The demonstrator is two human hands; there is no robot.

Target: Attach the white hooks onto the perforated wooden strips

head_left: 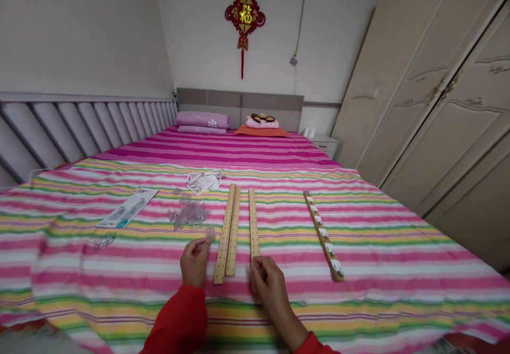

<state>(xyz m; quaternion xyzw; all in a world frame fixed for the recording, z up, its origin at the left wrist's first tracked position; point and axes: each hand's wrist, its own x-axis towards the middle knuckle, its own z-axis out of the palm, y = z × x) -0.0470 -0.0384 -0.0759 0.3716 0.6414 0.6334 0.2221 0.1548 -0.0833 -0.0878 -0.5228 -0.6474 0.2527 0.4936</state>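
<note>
My left hand [194, 262] pinches a small transparent round piece [210, 233] between thumb and fingers, just left of a pair of side-by-side perforated wooden strips [226, 234]. My right hand [271, 286] is at the near end of a third perforated wooden strip [253, 221], its bunched fingers on or just beside the wood. Whether they grip the strip or something small is hard to tell. Farther right lies a wooden strip fitted with several white round fittings [323, 235].
A pile of transparent plastic pieces [188, 213], a loose transparent piece [104, 241], a packaging card [128, 208] and papers [202, 182] lie on the striped bedspread [378, 237]. A headboard stands beyond, a wardrobe at right, and a slatted rail at left.
</note>
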